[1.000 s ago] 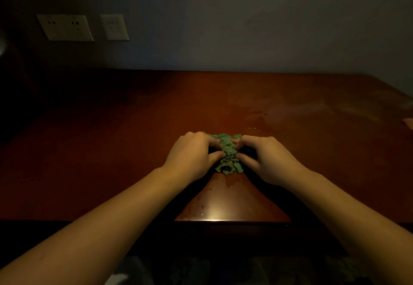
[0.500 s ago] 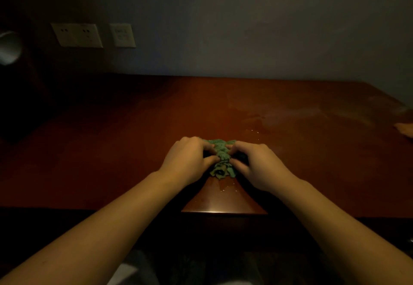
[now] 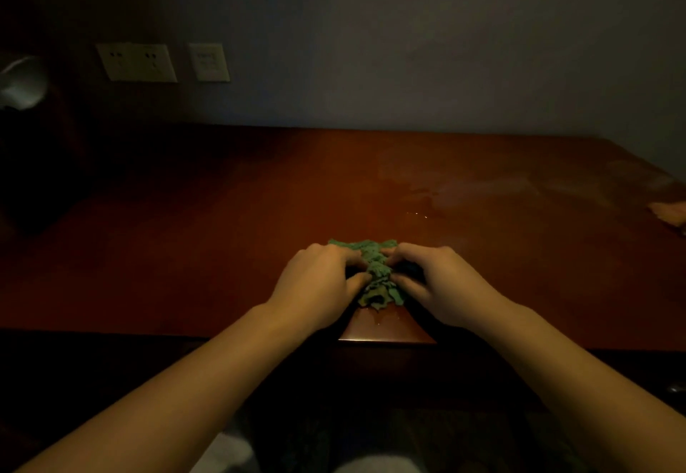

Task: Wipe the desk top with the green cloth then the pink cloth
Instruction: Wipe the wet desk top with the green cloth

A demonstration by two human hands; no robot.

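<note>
The green cloth (image 3: 378, 273) lies bunched into a narrow, crumpled ridge on the tabletop (image 3: 222, 235), close to the near edge and a little right of the middle of the view, with its long side running away from the person. The left hand (image 3: 319, 287) and the right hand (image 3: 443, 283) press in on it from either side. Each has its fingers curled, with fingertips and thumb pinching the folds, so both hands are clamped on the cloth and nearly meet across it. Both forearms reach in from the bottom corners, bare to the edge of the view. Just behind the cloth, a few small bright droplets (image 3: 416, 214) glint on the dark reddish wood, and beyond them a dull, cloudy smear (image 3: 475, 188) spreads towards the right. At the far right edge of the tabletop, well apart from the hands, lies the pink cloth (image 3: 670, 212), cut off by the edge of the view. The tabletop meets a grey wall (image 3: 408, 45) at the back. On the wall to the left are a wide socket plate (image 3: 137, 62) and, just beside it, a smaller switch plate (image 3: 209, 62). Further left, a pale rounded object (image 3: 22, 82) shows in deep shadow, too dim to tell what it is.
</note>
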